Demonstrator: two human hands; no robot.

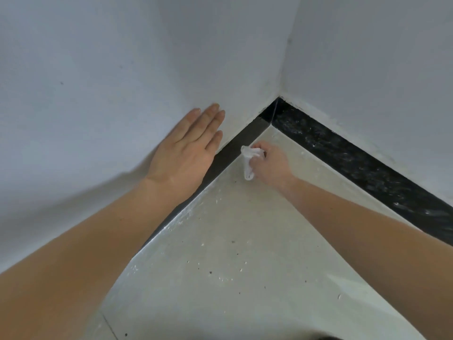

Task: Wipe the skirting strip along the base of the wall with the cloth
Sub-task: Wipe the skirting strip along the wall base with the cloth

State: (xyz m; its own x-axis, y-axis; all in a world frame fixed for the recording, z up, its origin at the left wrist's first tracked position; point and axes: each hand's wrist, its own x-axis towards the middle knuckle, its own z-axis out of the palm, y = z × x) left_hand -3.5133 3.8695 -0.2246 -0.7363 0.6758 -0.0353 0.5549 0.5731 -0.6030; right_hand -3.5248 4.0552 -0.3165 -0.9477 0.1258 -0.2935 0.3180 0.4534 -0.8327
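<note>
A black skirting strip runs along the base of two white walls that meet in a corner. Its left run (242, 141) is smooth and dark; its right run (343, 155) is streaked with pale dust. My right hand (269, 163) grips a small crumpled white cloth (248, 160) and holds it against the lower edge of the left run, close to the corner. My left hand (186, 148) lies flat with straight fingers on the left wall, just above the strip. My left forearm hides the nearer part of the left run.
The pale floor (232, 253) is speckled with white flecks and small dark spots. The corner (279, 101) where the walls meet lies just beyond my right hand. A floor joint line (109, 325) shows at the bottom left.
</note>
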